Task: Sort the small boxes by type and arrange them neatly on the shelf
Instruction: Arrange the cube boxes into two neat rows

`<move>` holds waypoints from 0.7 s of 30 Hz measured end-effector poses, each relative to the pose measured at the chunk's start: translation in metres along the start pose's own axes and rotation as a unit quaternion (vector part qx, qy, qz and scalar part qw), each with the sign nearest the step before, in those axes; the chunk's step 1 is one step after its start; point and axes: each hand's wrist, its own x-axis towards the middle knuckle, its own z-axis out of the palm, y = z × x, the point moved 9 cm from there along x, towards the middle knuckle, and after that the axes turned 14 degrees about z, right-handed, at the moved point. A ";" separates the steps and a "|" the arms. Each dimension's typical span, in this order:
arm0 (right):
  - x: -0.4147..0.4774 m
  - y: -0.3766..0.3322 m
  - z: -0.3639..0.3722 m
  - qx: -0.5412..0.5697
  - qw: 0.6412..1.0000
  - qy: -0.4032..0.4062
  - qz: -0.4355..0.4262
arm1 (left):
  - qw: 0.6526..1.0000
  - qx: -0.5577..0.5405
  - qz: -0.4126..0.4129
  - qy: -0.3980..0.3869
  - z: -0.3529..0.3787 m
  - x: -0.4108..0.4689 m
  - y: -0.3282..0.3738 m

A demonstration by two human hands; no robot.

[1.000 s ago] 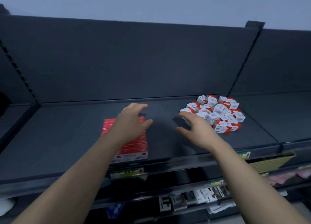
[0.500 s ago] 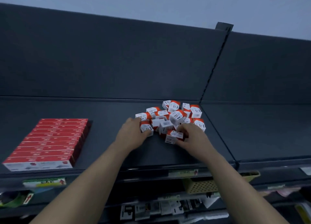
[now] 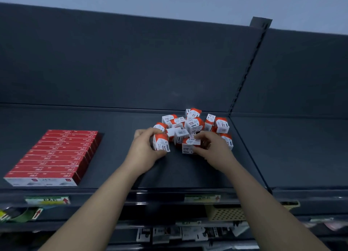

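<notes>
- Landmark: the heap of small boxes (image 3: pixel 192 127), white with orange-red tops and some printed "PAPER CLIPS", lies jumbled on the dark shelf (image 3: pixel 116 122) at its right end, just left of the slotted upright (image 3: pixel 246 71).
- Your left hand (image 3: pixel 146 149) sits at the heap's near-left edge, its fingers curled around one upright box (image 3: pixel 161 144), which is touching the heap's outer boxes or nearly so.
- Your right hand (image 3: pixel 212 149) sits at the heap's near-right edge, its fingertips pinching a second box (image 3: pixel 190 146) by its top; this box rests against the heap's front.
- Well to the left of the heap, a block of flat red boxes (image 3: pixel 56 156) already stands in tidy rows, reaching to the shelf's front lip.
- Step in hand, as judged: drawing two boxes out of the heap to begin an orderly row.
- To do it well, lift each box clear before you carry it, so that neighbouring boxes leaning on it do not topple forward.
- Turn both boxes to the same face and the same way up, since the heap shows labels pointing every way.
- Set them on the bare shelf between the heap and the red block, flush with each other and square to the front edge.
- Grip lightly; thin card of this kind probably dents easily.
- Progress, as judged: the red type is done and the clip boxes are barely begun.
</notes>
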 end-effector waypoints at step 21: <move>-0.056 0.012 -0.002 0.113 0.991 -0.018 0.072 | 0.982 0.017 0.064 -0.176 0.032 -0.021 0.000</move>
